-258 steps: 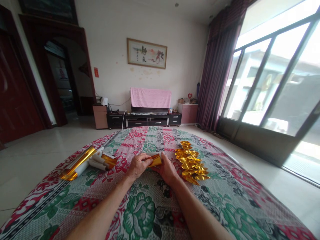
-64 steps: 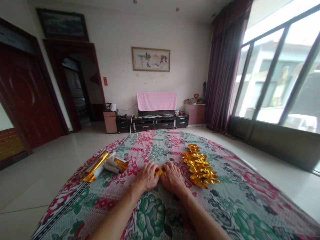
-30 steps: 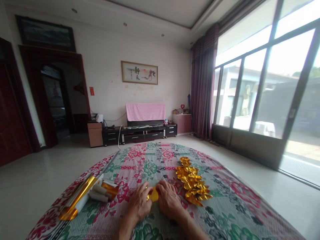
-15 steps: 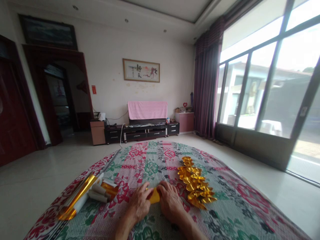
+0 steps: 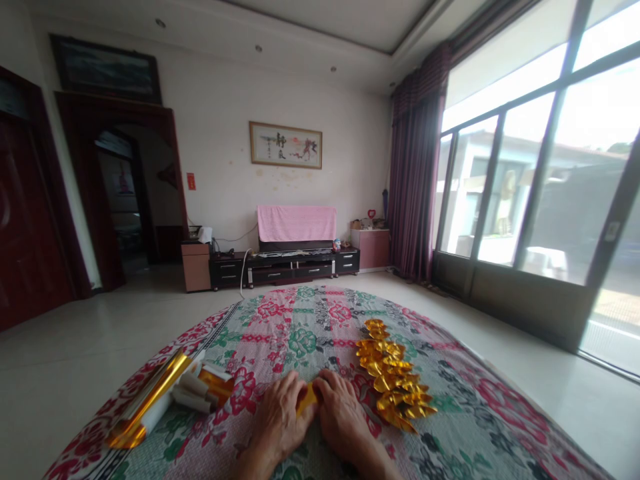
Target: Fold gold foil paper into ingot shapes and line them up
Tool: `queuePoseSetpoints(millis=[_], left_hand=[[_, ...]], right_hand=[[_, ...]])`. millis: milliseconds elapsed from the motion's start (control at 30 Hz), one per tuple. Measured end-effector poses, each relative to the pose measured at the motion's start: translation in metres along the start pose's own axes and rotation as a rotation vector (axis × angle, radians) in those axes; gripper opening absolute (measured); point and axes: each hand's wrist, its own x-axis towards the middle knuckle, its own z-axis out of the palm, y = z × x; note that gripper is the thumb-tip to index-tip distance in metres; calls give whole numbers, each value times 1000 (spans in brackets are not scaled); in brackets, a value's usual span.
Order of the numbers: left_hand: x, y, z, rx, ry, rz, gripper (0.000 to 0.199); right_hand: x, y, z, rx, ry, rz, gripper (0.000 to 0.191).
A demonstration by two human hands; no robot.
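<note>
A small piece of gold foil paper (image 5: 307, 399) lies between my hands at the near middle of the table, partly covered by fingers. My left hand (image 5: 285, 412) is closed on its left side, fingers bent and thumb at its near edge. On the right side, my right hand (image 5: 341, 408) grips the same paper with curled fingers. Just to the right stands a row of folded gold foil pieces (image 5: 393, 373), shaped like pointed petals and overlapping one another. Rolled sheets of gold and white paper (image 5: 150, 400) lie over on the left.
The round table wears a flowered cloth (image 5: 303, 339) in pink, green and grey. Beyond it, a low black cabinet (image 5: 290, 268) carries something draped with a pink towel (image 5: 297, 223). Large glass doors (image 5: 520, 200) and a purple curtain (image 5: 414, 167) stand at the right.
My left hand has shifted its grip, its fingers now reaching over the gold paper's far edge. My hands are slightly closer together, covering more of it. The view has tilted a little upward.
</note>
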Motion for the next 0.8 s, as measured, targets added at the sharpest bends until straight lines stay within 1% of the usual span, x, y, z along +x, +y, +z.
queuePoseSetpoints(millis=[100, 200, 367, 433, 500, 633, 800], left_hand=[[-2, 0, 6, 33, 56, 33, 31], [-1, 0, 9, 61, 78, 39, 29], [0, -1, 12, 54, 59, 34, 26], [0, -2, 13, 50, 64, 34, 28], [0, -2, 13, 51, 70, 29, 29], [1, -1, 11, 41, 30, 24, 27], [1, 0, 8, 33, 43, 8, 26]], right_hand=[[-1, 0, 0, 14, 6, 6, 30], [-1, 2, 2, 19, 21, 1, 28], [-1, 3, 6, 9, 42, 8, 25], [-1, 3, 6, 0, 43, 6, 23], [-1, 3, 5, -8, 36, -2, 22], [-1, 1, 2, -24, 31, -3, 22], [-1, 1, 0, -30, -4, -19, 23]])
